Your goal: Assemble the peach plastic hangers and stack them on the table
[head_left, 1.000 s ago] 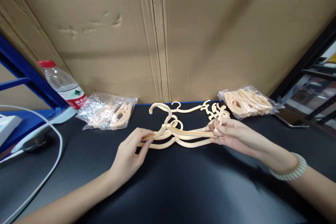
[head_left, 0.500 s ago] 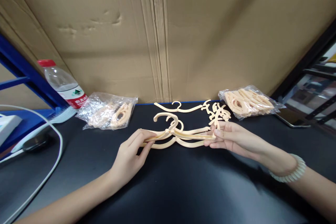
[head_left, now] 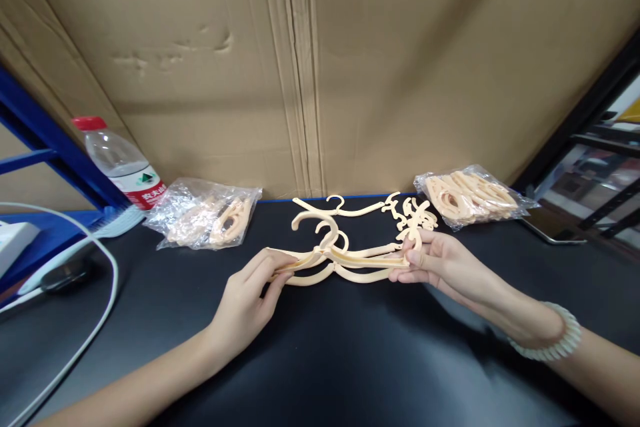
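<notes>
A beige hanger (head_left: 365, 261) is held above the black table, its hook pointing up and to the left. My left hand (head_left: 253, 293) pinches its left arm between thumb and fingers. At its right end, my right hand (head_left: 433, 263) grips the arm tip together with a small curved beige piece (head_left: 413, 238). Beneath and behind the held hanger lie more beige hangers (head_left: 360, 275), partly covered by it. Another hanger (head_left: 361, 212) lies farther back, beside a pile of small beige pieces (head_left: 427, 219).
A crinkled clear bag of beige parts (head_left: 233, 220) lies at the back left, near a bottle with a red cap (head_left: 125, 163). Another bag (head_left: 470, 195) sits at the back right by a dark flat device (head_left: 553, 227). A white cable (head_left: 116, 273) curves at left; cardboard (head_left: 425, 67) stands behind.
The small curved piece in my right hand has tilted slightly at the hanger's end. My left hand has hardly moved. The view has shifted slightly.
</notes>
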A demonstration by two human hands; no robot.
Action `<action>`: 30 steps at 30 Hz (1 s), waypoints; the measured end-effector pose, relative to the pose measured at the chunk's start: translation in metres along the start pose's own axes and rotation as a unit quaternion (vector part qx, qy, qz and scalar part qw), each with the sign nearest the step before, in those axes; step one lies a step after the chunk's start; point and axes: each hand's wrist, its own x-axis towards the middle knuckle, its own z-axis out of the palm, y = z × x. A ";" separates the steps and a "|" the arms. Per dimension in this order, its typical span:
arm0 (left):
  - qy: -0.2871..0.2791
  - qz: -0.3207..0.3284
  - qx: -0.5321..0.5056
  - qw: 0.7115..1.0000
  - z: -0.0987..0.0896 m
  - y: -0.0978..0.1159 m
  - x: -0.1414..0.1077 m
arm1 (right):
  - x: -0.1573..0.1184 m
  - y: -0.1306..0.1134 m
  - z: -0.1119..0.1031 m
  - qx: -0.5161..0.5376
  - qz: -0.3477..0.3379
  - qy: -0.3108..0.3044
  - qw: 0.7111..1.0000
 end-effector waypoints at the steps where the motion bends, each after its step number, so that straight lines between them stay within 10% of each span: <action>1: -0.002 -0.002 -0.002 1.000 0.000 0.000 0.000 | 0.000 0.000 0.001 -0.001 -0.007 0.007 1.000; 21: -0.020 -0.127 0.002 0.992 -0.008 -0.008 -0.002 | 0.007 -0.003 -0.009 0.005 -0.181 0.104 0.978; 25: -0.036 -0.083 0.074 0.993 -0.020 -0.010 0.004 | 0.004 -0.025 -0.031 -0.102 -0.191 0.105 0.971; 30: -0.112 -0.013 0.179 0.977 -0.033 -0.003 0.008 | 0.000 -0.048 -0.055 -0.350 -0.094 -0.037 0.931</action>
